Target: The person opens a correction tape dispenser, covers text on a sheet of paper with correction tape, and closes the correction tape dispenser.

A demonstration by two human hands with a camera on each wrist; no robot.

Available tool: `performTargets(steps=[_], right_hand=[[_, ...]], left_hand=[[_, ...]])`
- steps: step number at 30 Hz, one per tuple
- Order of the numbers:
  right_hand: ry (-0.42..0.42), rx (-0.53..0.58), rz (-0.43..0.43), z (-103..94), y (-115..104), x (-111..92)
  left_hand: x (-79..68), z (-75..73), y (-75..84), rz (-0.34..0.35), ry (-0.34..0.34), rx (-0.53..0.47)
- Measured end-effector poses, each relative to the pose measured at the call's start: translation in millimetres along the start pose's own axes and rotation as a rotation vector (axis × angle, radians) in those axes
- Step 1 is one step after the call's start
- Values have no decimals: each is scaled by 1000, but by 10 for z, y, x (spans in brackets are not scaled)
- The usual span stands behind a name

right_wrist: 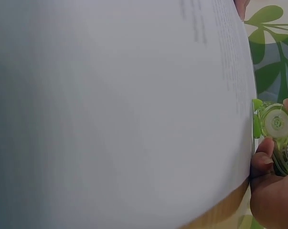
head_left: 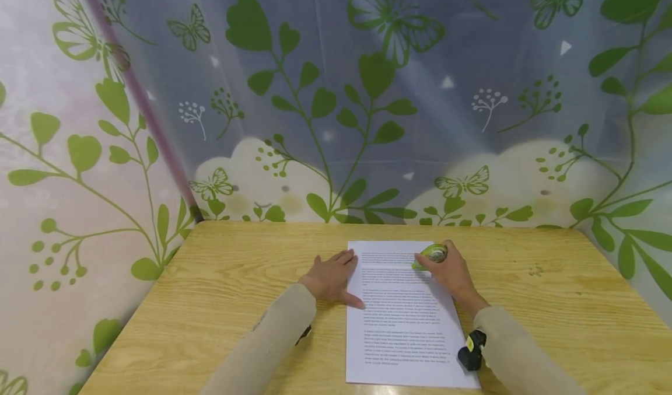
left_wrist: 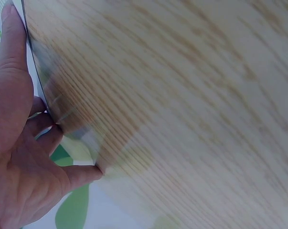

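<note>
A printed sheet of paper lies upright before me on the wooden table, covered in paragraphs of small text. My left hand rests along its left edge, fingers spread and thumb stretched over the margin. In the left wrist view the fingertips reach down to the surface. My right hand grips a green, see-through correction tape near the sheet's upper right corner. Its tip overlaps the end of the top text lines. The right wrist view shows the round reel of the correction tape between thumb and fingers.
The light wooden table extends to both sides of the sheet. Behind it and on the left hangs a curtain with green leaves and butterflies. A black wrist device sits by the right sleeve, over the sheet's lower right edge.
</note>
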State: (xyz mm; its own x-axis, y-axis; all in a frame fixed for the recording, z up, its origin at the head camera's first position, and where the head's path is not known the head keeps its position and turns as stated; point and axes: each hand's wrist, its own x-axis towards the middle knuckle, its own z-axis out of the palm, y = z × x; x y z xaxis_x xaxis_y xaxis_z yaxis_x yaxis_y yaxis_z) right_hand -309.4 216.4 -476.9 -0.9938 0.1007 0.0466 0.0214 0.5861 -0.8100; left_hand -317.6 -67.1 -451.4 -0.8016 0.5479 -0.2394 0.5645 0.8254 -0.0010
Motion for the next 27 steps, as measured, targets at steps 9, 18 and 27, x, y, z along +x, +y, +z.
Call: performTargets(steps=[9,18,27], right_hand=[[13,-16,-2,-33,28,-4],[9,-5,-8,-66,65,-3],[19,-8,-3,-104,71,-12]], left_hand=[[-1,2,0,7,3,-7],[5,0,-4,3,-6,-15],[-2,-8,-3,1,-7,-15]])
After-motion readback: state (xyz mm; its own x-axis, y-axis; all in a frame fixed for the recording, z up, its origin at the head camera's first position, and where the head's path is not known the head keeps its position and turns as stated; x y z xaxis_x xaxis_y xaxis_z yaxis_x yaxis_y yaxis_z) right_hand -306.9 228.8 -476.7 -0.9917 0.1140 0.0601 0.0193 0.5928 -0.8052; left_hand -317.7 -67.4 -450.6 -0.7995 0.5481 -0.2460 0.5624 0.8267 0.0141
